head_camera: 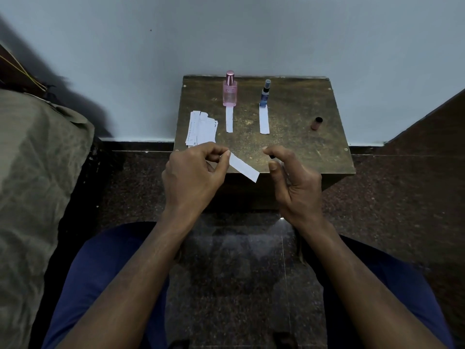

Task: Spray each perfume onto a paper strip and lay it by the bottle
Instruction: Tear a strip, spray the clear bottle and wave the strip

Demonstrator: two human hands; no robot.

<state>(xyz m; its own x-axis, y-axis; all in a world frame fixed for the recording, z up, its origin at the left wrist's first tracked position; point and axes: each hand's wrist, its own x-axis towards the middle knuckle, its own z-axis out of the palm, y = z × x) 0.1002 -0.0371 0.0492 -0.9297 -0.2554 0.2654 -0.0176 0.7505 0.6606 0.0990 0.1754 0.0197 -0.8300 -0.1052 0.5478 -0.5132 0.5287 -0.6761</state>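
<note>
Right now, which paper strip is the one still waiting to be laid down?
Start at the small brown table against the wall. Two strips already lie flat in front of the pink bottle and the blue bottle. The one you want is the white strip at the table's near edge, pinched in the left hand and angled rightward, off the surface.

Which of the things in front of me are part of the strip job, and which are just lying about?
Part of the job:
- pink bottle, a strip laid before it
- blue bottle, a strip laid before it
- fresh strip pinched in the left hand
- small dark item, mostly hidden, in the right hand
- stack of spare strips
- brown cap

Lying about:
- olive cloth at left
</note>
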